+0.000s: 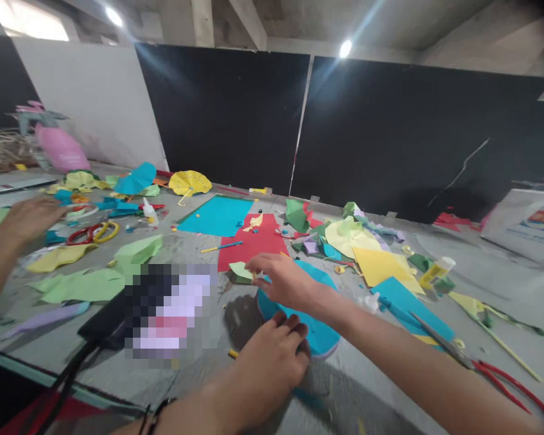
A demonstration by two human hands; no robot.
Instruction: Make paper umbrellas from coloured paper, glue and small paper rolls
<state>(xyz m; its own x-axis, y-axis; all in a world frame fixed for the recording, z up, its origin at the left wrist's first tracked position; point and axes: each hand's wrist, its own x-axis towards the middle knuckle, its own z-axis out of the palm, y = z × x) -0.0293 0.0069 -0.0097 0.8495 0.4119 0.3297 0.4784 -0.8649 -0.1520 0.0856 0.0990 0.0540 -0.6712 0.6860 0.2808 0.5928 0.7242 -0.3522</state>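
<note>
Right hand (284, 281) reaches over the round blue paper disc (320, 332) on the grey table (372, 374), fingertips pinched shut on a small pale-green paper scrap (241, 270) just past the disc's far edge. Left hand (272, 362) lies flat, fingers pressing the disc's near edge, holding nothing. Both pieces look thin, light and floppy, easy to crease or tear; best pinched at an edge while a flat palm pins the rest. Red-handled scissors (480, 365) lie to the right, a red paper sheet (254, 244) behind. Another person's hand (29, 217) rests far left.
</note>
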